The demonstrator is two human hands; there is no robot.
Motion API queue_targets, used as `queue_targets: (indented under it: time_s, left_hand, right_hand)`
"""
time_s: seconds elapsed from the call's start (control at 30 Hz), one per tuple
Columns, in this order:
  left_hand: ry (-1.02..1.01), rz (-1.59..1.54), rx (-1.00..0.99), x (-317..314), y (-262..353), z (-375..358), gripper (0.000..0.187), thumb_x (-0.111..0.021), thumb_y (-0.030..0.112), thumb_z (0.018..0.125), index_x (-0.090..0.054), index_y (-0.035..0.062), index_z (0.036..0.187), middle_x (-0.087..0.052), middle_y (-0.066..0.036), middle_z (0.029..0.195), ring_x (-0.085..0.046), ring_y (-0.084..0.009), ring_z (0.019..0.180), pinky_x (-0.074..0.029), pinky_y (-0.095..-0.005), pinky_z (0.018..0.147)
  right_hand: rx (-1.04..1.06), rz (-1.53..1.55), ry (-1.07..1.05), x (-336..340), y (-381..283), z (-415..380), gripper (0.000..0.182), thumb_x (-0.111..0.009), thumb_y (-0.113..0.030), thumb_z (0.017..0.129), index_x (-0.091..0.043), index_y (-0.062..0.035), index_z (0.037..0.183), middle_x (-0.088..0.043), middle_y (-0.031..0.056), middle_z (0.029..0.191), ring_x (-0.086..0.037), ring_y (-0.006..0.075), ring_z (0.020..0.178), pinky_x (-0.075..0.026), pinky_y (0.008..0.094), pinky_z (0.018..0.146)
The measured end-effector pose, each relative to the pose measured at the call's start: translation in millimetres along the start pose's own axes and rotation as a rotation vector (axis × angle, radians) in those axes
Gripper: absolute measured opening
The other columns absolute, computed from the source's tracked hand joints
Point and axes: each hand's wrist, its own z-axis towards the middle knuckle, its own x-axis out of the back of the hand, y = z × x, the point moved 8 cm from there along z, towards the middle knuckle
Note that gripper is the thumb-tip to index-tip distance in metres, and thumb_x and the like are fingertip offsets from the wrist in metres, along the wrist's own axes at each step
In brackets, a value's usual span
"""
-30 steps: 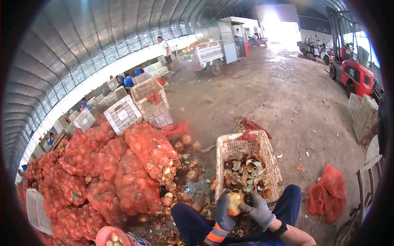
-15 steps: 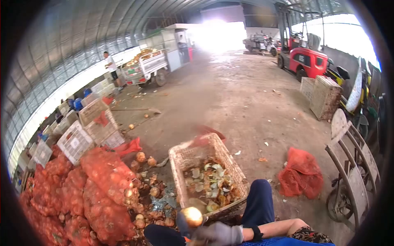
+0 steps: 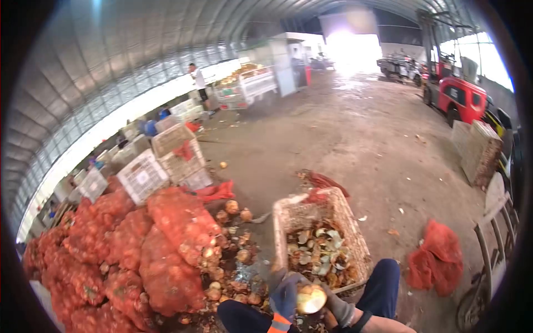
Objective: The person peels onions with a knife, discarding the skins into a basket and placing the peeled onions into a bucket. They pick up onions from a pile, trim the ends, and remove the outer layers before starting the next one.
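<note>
A peeled-looking onion, pale and shiny with a yellow-brown side, sits between my hands near the bottom of the head view. My left hand, in a grey-blue glove with an orange cuff, grips it from the left. On its other side, the curled fingers of my gloved right hand press close to the onion; whatever else they hold is hidden. Just beyond my hands stands a dirty white plastic crate with onion skins and scraps inside.
Red mesh sacks of onions pile up at left, with loose onions beside them. White crates stand behind. An empty red mesh bag lies at right, near a hand cart. Farther off are a forklift, a loaded truck and a person.
The view has swung left, so the scene sits farther right. The onion is now between both hands, and my blurred right hand has come to its right side.
</note>
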Motion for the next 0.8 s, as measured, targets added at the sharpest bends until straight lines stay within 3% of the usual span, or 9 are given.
queue_targets:
  time_s: [0.07,0.2,0.33,0.37,0.47,0.53,0.67,0.73,0.8]
  left_hand:
    - [0.148,0.073,0.056,15,20,6,0.036,-0.059,0.021,0.088,-0.056,-0.0008,0.116,-0.058,-0.018,0.114,-0.054,-0.0291,0.107,-0.041,-0.0395,0.094]
    - [-0.143,-0.310,0.334,-35,-7,-34,0.053,-0.068,0.015,0.081,-0.044,-0.0019,0.125,-0.055,-0.016,0.118,-0.053,-0.0221,0.111,-0.043,-0.0343,0.094]
    - [0.103,-0.370,0.456,-44,-45,-75,0.085,-0.078,0.012,0.072,-0.023,-0.0058,0.134,-0.055,-0.014,0.109,-0.059,-0.0190,0.094,-0.051,-0.0324,0.079]
    - [0.071,-0.341,0.569,-48,-72,-93,0.085,-0.078,0.013,0.073,-0.021,-0.0045,0.134,-0.056,-0.013,0.104,-0.060,-0.0171,0.087,-0.053,-0.0302,0.071]
    - [-0.240,-0.677,0.873,-42,-46,-92,0.041,-0.068,0.024,0.082,-0.052,0.0016,0.112,-0.058,-0.005,0.097,-0.057,-0.0121,0.086,-0.050,-0.0267,0.069]
    - [-0.101,-1.118,0.789,-50,-67,-116,0.024,-0.057,0.027,0.091,-0.057,0.0035,0.096,-0.059,-0.003,0.085,-0.054,-0.0096,0.077,-0.044,-0.0228,0.064]
    - [0.042,-1.479,1.101,-44,-99,-160,0.039,-0.057,0.048,0.085,-0.058,0.0134,0.104,-0.062,-0.005,0.099,-0.060,-0.0201,0.089,-0.054,-0.0337,0.072]
    - [0.374,-1.100,1.375,-21,-77,-157,0.047,-0.059,0.057,0.080,-0.059,0.0192,0.107,-0.062,-0.001,0.101,-0.061,-0.0221,0.091,-0.055,-0.0345,0.067]
    - [0.373,-1.186,1.423,-28,-98,-164,0.051,-0.060,0.062,0.075,-0.058,0.0220,0.108,-0.061,0.001,0.104,-0.061,-0.0229,0.092,-0.054,-0.0336,0.064]
  right_hand:
    - [0.158,-0.221,0.442,-15,-14,-12,0.062,-0.046,-0.061,0.087,-0.052,-0.0115,0.123,-0.065,0.0020,0.088,-0.048,0.0066,0.046,-0.037,0.0173,0.037]
    - [0.130,-0.019,0.478,19,-20,-9,0.064,-0.048,-0.059,0.088,-0.048,-0.0054,0.123,-0.061,0.0036,0.079,-0.051,0.0107,0.051,-0.042,0.0251,0.041]
    - [0.169,-0.497,0.792,50,-15,-22,0.045,-0.056,-0.029,0.093,-0.042,-0.0065,0.130,-0.060,0.0102,0.107,-0.062,0.0185,0.087,-0.055,0.0300,0.070]
    - [0.238,-0.361,0.745,39,-8,-23,0.038,-0.061,-0.020,0.090,-0.047,-0.0025,0.120,-0.063,0.0056,0.087,-0.060,0.0135,0.072,-0.050,0.0259,0.063]
    - [-0.026,-0.496,0.584,21,10,-26,0.033,-0.059,-0.018,0.089,-0.049,-0.0032,0.118,-0.063,0.0084,0.089,-0.063,0.0169,0.076,-0.053,0.0316,0.064]
    - [-0.167,-0.348,0.483,28,27,-32,0.029,-0.056,-0.021,0.089,-0.053,-0.0028,0.111,-0.063,0.0095,0.081,-0.062,0.0192,0.066,-0.051,0.0329,0.054]
    - [0.064,-0.297,0.587,-19,-27,-62,0.024,-0.049,-0.022,0.089,-0.056,0.0012,0.092,-0.060,0.0100,0.072,-0.058,0.0184,0.065,-0.049,0.0284,0.058]
    - [0.203,0.025,0.720,25,-36,-76,0.027,-0.048,-0.021,0.091,-0.058,0.0017,0.102,-0.060,0.0050,0.074,-0.056,0.0132,0.057,-0.048,0.0240,0.051]
    - [0.068,-0.319,0.873,46,-33,-97,0.035,-0.051,-0.017,0.090,-0.050,-0.0002,0.121,-0.058,0.0043,0.073,-0.054,0.0129,0.054,-0.046,0.0232,0.047]
